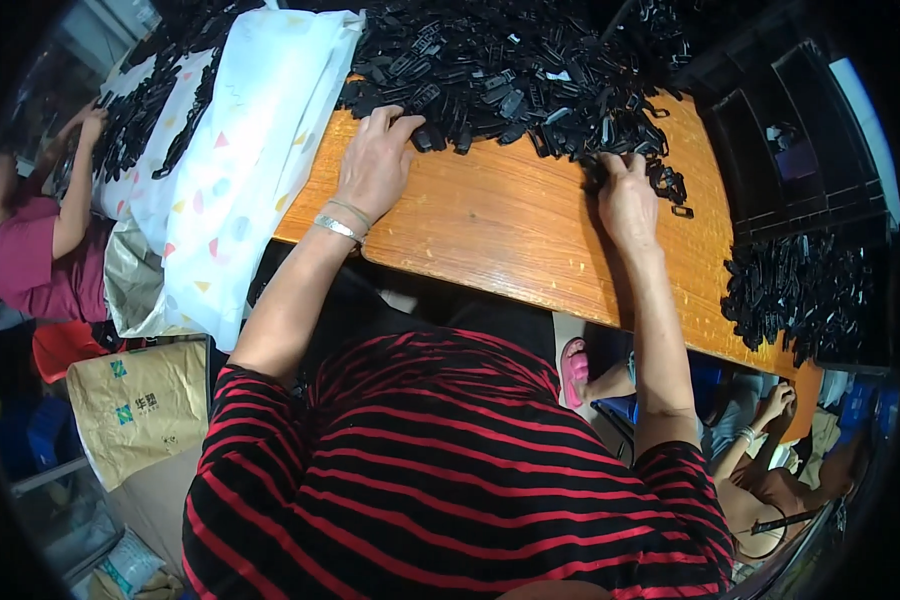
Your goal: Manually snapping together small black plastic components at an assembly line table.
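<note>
A large heap of black plastic buckle parts (480, 75) covers the far half of the wooden table (480, 220). At its near left edge, my left hand (375, 165) rests with bent fingers and the thumb close to the fingertips. Whatever lies between them is hidden, and a dark rounded piece (428, 137) sits just beside the thumb. Farther right, my right hand (628, 205) has its fingers closed on a black buckle part (595, 172) at the heap's front edge. A few loose frame-shaped pieces (682, 211) lie to the right of this hand.
A white patterned plastic sheet (235, 170) hangs along the table's left side. Another black pile (795, 295) lies at the right, below a dark crate (790, 140). People work at the left (50, 240) and lower right (760, 460). A brown sack (140, 405) stands lower left.
</note>
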Available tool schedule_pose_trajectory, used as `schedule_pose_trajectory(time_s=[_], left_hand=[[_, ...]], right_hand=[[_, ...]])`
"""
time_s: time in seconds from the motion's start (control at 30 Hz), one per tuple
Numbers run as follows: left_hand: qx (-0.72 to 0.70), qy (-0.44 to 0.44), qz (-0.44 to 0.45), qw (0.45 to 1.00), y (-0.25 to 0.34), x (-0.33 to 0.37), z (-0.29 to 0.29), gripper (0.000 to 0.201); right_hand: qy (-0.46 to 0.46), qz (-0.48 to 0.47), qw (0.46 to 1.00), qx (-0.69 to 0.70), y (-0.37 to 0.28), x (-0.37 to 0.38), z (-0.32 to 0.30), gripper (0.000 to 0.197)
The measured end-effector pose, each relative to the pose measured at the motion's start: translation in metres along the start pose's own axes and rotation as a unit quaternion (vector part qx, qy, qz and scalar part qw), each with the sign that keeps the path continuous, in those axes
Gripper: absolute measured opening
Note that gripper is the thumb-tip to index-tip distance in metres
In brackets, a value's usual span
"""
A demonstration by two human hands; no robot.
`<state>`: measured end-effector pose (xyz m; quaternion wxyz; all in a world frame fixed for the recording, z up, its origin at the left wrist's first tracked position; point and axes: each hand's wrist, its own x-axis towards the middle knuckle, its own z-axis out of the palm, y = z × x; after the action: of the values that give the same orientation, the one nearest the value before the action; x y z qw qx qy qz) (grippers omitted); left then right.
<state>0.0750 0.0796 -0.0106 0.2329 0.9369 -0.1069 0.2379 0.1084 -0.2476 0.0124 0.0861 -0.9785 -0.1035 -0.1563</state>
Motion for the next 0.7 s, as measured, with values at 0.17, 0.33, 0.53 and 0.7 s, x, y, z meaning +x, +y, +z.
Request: schedule_pose_trajectory(time_s=[0.17, 0.33, 0.53, 0.7], left_hand=[[-0.028, -0.014, 0.027, 0.999, 0.023, -0.005, 0.008, 0.034], [-0.124, -0.046, 0.057, 0.99, 0.048, -0.022, -0.001, 0.031], [-0.132, -0.042, 0.072, 0.988, 0.045, -0.033, -0.012, 0.028], [-0.065, -0.063, 0.112, 0.99, 0.039, -0.022, -0.004, 0.026]], right_hand=[[-0.001, -0.078, 0.985, 0.152, -0.045, -0.021, -0.003, 0.035], [0.006, -0.14, 0.958, 0.251, -0.058, -0.023, -0.006, 0.03], [-0.031, -0.148, 0.962, 0.228, -0.059, -0.033, -0.022, 0.023], [-0.101, -0.168, 0.973, 0.118, -0.065, -0.035, -0.014, 0.019]])
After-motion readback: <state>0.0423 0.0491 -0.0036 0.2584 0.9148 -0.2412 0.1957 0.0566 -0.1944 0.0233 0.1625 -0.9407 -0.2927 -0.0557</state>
